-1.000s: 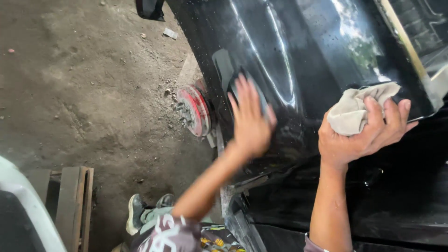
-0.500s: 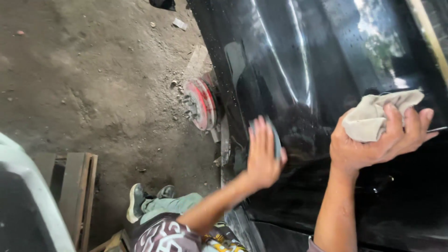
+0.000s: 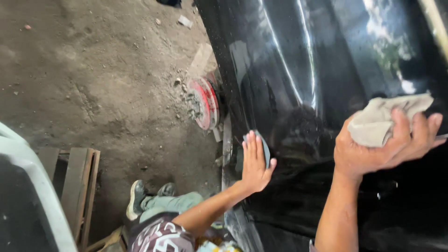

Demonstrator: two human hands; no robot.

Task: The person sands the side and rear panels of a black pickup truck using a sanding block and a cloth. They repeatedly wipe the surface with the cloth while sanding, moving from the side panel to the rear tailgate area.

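Left hand (image 3: 255,161) flat on grey pad (image 3: 264,148) — glossy black panel (image 3: 298,70), wet-speckled

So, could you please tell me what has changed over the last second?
The left hand, flat on a grey sanding pad, slid down the glossy black car panel, toward the person. The right hand kept the same grip on the beige cloth bunched against the panel. The red brake disc stayed put.
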